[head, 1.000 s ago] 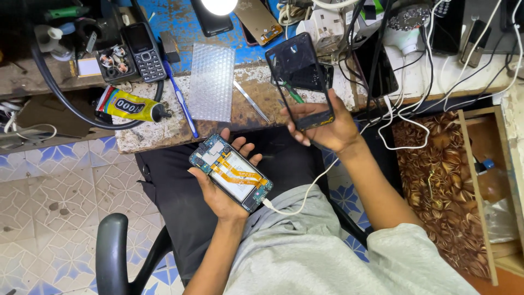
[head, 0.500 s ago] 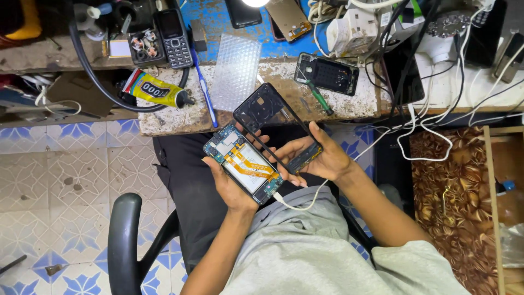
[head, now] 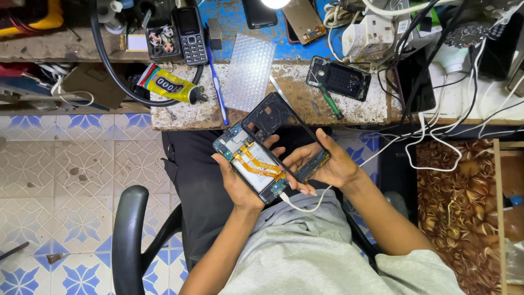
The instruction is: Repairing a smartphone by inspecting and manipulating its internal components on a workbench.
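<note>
Left hand point(head: 236, 183) fingers curled around the opened phone point(head: 252, 163), gripping its long edges; board, battery and orange flex cables face up. White cable point(head: 305, 206) plugged into the phone's near end.

Right hand point(head: 323, 164) fingers closed on the black frame point(head: 275, 123), thumb on top of its near end. Frame tilts up toward the worktop, overlapping the phone's right edge and touching it. Both are held over the lap, just off the worktop's point(head: 305, 106) near edge.

On the worktop by that edge:
- black back cover point(head: 338, 78) to the right, green-handled screwdriver point(head: 330, 102) just beside it
- bubble wrap sheet point(head: 250, 71) mid
- yellow glue tube point(head: 169, 89) left, blue toothbrush point(head: 216, 87) between tube and wrap

Further back left: keypad phone point(head: 192, 35). Chair armrest point(head: 131, 235) sits below the left arm.
</note>
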